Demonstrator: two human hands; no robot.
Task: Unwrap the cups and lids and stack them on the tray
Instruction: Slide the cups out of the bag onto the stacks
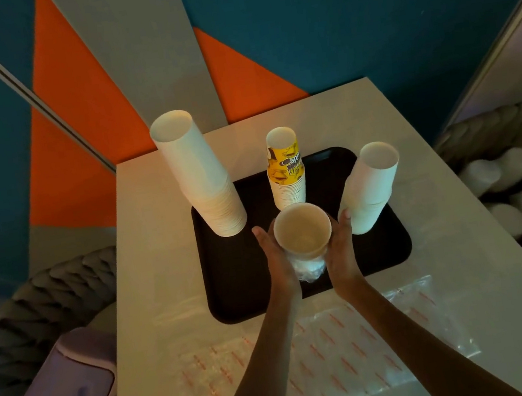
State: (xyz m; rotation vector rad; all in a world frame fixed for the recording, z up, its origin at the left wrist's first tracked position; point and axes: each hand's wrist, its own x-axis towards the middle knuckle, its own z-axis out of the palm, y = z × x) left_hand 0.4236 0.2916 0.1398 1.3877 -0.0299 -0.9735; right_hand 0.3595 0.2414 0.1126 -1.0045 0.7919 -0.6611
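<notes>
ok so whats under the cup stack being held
Crumpled clear plastic wrap bunches below the held cup stack, above the black tray. The left hand, right hand and the top cup's rim cover the stack's lower cups.

Four cup stacks (286, 174), one black tray (384, 247), two hands (276, 257).
</notes>
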